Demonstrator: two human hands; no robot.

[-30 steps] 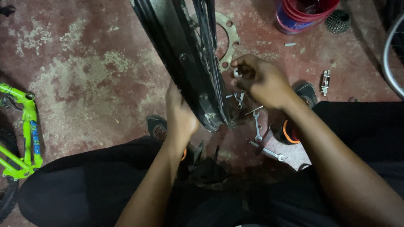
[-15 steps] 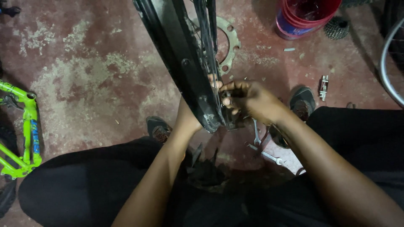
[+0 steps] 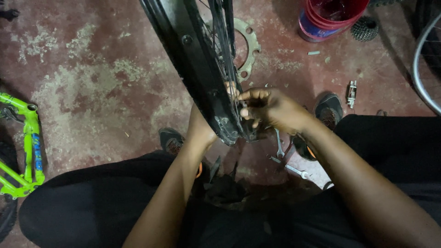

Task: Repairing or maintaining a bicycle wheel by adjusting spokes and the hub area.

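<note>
A black bicycle wheel (image 3: 193, 59) stands upright between my knees, rim and spokes running from top centre down to the floor. My left hand (image 3: 200, 131) is pressed against the left side of the rim, its fingers hidden behind the wheel. My right hand (image 3: 271, 110) is curled at the spokes (image 3: 219, 50) on the right side near the rim's lower end, fingertips pinched together on something small I cannot make out. Fingertips of my left hand show through the spokes just beside the right hand.
Spanners (image 3: 280, 147) lie on the red concrete floor under my right wrist. A metal chainring (image 3: 250, 46) lies behind the wheel. A red bucket (image 3: 328, 18), a cassette (image 3: 365, 28), another wheel rim (image 3: 425, 69) sit top right; a green bike frame (image 3: 30, 147) at left.
My right hand has moved left from beside the wheel into the spokes, and its fingers have closed. The left hand has shifted up slightly along the rim.
</note>
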